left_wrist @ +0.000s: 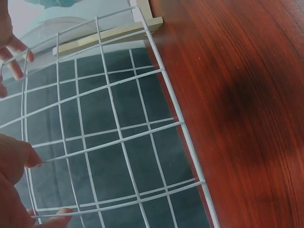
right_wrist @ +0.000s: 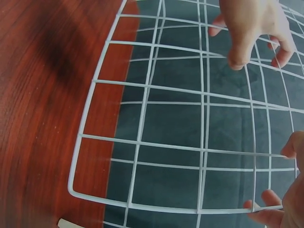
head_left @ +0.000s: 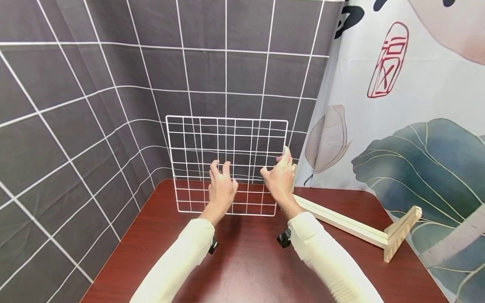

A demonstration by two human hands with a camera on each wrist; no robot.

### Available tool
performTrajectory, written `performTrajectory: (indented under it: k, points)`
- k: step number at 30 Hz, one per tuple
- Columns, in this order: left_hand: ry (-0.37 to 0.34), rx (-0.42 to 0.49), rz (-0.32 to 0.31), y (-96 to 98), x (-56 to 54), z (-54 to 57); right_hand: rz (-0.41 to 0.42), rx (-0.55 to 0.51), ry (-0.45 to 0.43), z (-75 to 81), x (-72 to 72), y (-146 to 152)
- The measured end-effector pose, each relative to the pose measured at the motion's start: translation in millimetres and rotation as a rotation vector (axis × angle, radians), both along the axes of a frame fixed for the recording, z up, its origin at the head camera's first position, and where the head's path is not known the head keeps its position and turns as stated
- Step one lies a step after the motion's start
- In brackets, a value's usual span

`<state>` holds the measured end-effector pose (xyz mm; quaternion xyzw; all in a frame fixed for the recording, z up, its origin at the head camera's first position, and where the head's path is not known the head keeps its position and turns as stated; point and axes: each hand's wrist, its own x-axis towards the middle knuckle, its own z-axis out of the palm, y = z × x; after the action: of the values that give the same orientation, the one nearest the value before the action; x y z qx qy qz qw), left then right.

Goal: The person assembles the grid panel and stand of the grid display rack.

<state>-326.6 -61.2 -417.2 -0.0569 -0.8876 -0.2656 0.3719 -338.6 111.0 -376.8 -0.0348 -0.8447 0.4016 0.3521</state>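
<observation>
A white wire grid panel is held up above the red-brown tabletop, facing the person. My left hand grips wires in its lower middle, with fingertips passing through the mesh. At the panel's right edge, my right hand holds the outer wire, its thumb on the near side. In the left wrist view, the left hand has thumb and finger at a wire. The right wrist view shows the right hand with fingers around the edge wire; the panel's lower corner hangs free of both hands.
A pale wooden bar with a crosspiece foot lies on the table to the right, its far end partly behind the right hand. Behind stands a grey cloth with white grid lines; a printed leaf curtain hangs at right.
</observation>
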Motion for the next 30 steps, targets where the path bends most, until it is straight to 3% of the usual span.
performTrajectory:
  k: [7, 19, 30]
  points:
    - [-0.039, 0.019, 0.010, -3.0, -1.2, -1.7, 0.015, 0.015, 0.015, -2.0, 0.8, -1.0]
    - [-0.006, 0.043, -0.008, -5.7, -2.3, 0.2, 0.042, 0.033, 0.058, -1.6, 2.8, 0.8]
    - [-0.003, 0.055, -0.020, -7.8, -2.7, 2.0, 0.226, 0.037, 0.114, -0.7, 5.4, 24.9]
